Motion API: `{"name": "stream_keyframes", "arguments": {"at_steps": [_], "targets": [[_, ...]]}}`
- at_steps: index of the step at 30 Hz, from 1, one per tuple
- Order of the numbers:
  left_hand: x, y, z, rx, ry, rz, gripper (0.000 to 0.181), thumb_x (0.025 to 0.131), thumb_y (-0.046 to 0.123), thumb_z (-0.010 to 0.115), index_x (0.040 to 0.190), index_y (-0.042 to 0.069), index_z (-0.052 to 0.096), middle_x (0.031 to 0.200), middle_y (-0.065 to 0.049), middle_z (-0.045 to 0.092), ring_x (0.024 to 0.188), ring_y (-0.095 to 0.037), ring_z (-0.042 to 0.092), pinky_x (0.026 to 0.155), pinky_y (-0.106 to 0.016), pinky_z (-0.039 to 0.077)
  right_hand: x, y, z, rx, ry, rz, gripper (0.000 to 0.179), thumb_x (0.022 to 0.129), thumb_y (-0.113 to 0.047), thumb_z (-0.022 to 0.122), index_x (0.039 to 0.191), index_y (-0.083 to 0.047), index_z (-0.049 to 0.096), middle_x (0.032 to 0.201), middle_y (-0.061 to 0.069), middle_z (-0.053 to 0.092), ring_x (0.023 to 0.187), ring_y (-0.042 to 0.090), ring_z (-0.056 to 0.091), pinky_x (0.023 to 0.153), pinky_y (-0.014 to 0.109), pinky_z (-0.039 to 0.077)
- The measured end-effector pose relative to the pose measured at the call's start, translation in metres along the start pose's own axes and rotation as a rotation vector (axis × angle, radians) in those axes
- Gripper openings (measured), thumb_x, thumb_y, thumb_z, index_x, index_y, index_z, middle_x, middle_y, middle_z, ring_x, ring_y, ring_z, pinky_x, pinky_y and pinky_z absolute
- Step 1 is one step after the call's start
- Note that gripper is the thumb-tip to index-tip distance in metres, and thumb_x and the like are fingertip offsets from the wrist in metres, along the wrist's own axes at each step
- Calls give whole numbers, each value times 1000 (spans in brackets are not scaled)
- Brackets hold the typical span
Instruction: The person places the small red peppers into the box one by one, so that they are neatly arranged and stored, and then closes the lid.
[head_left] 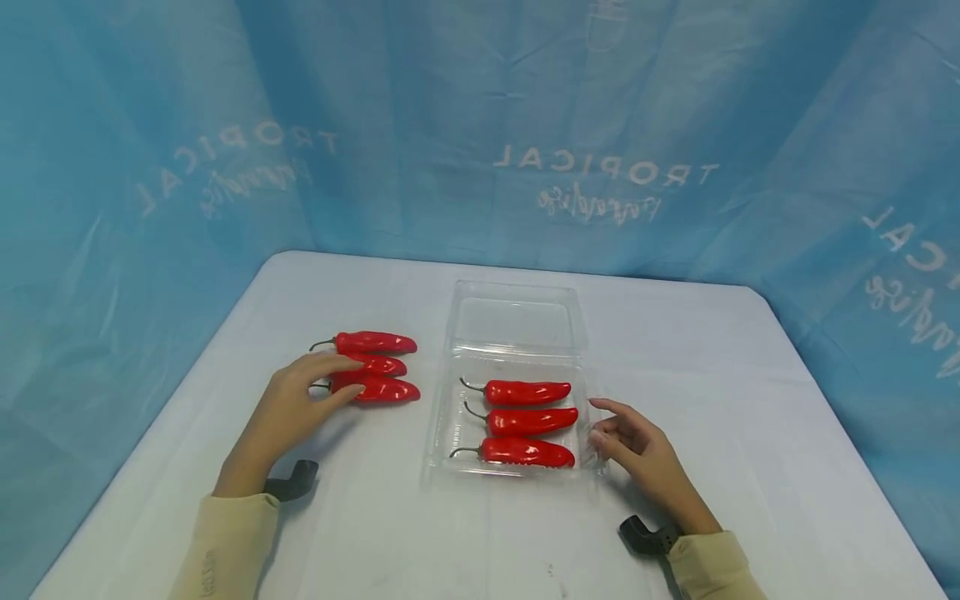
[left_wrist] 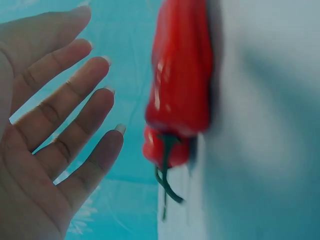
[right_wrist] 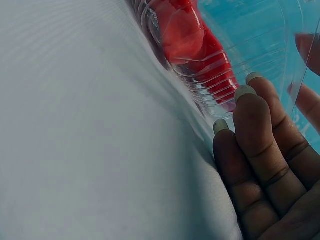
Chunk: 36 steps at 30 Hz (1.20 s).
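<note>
My left hand [head_left: 303,396] hovers over the red chili peppers at the left of the table, thumb and fingers spread. In the left wrist view, the nearest chili pepper [left_wrist: 181,70] lies apart from the fingertips; the hand holds nothing. Beyond it shows the top chili pepper [head_left: 375,342] of this group. A clear plastic clamshell box [head_left: 442,454] lies with its lid folded back and holds three chili peppers in a row, the middle chili pepper [head_left: 532,422] among them. My right hand [head_left: 637,446] holds the box's right edge, its curled fingers against the ribbed wall under the rim.
The box's clear lid [head_left: 517,321] points to the back of the white table [head_left: 390,533]. A blue printed curtain [head_left: 465,125] surrounds the table at the back and sides. Dark wrist mounts [head_left: 647,537] sit at both cuffs.
</note>
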<state>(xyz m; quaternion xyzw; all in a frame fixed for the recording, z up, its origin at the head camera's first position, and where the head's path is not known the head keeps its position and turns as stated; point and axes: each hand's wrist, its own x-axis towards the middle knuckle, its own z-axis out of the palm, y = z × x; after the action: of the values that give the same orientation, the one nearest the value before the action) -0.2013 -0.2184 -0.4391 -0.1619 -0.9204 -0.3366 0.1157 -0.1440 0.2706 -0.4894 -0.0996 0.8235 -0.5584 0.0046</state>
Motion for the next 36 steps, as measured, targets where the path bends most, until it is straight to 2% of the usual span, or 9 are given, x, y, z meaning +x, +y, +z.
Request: {"name": "stream_keyframes", "arguments": {"at_steps": [6, 10, 13, 17, 24, 29, 36], "targets": [[-11, -13, 0, 2, -24, -51, 50, 84, 17, 86, 131, 16, 69, 133, -13, 64, 127, -38, 55, 89, -60, 56, -1, 1, -1, 2, 1, -9, 48, 98, -19, 71, 144, -16, 56, 105, 10, 70, 81, 22, 69, 74, 29, 61], [-11, -19, 2, 11, -67, -83, 54, 83, 18, 87, 133, 15, 67, 137, -14, 60, 131, -39, 51, 92, -60, 54, 0, 0, 0, 4, 6, -1, 48, 98, -18, 71, 144, -15, 56, 105, 10, 70, 81, 22, 69, 74, 29, 60], [-10, -23, 5, 35, -87, -81, 56, 82, 18, 88, 134, 15, 67, 137, -14, 59, 132, -39, 51, 93, -59, 54, 0, -1, 0, 2, 6, 3, 48, 98, -18, 70, 144, -15, 56, 106, 10, 70, 82, 22, 69, 75, 29, 61], [-9, -26, 8, 57, -88, -59, 55, 81, 13, 88, 132, 12, 68, 136, -15, 60, 130, -37, 52, 94, -56, 54, 0, -3, 0, -1, 5, 9, 48, 98, -19, 71, 144, -14, 56, 106, 11, 70, 82, 22, 69, 75, 28, 60], [-10, -25, 10, 73, -135, -133, 55, 83, 12, 86, 134, 12, 67, 134, -17, 60, 127, -40, 54, 92, -57, 55, 0, -4, -1, 0, -3, 0, 48, 98, -18, 70, 144, -13, 55, 106, 11, 70, 82, 22, 70, 75, 29, 60], [-10, -24, 10, 75, -127, -132, 56, 82, 12, 87, 135, 11, 67, 137, -19, 59, 129, -42, 52, 92, -57, 55, 0, -4, -1, 2, -9, -9, 48, 99, -17, 70, 144, -12, 55, 106, 11, 70, 82, 21, 69, 75, 29, 60], [-10, -23, 12, 50, -89, -90, 54, 81, 11, 88, 131, 11, 69, 135, -16, 62, 126, -38, 56, 92, -54, 56, -1, -4, -1, 17, -10, -24, 48, 98, -14, 70, 144, -10, 55, 105, 13, 69, 81, 21, 69, 74, 29, 60]]}}
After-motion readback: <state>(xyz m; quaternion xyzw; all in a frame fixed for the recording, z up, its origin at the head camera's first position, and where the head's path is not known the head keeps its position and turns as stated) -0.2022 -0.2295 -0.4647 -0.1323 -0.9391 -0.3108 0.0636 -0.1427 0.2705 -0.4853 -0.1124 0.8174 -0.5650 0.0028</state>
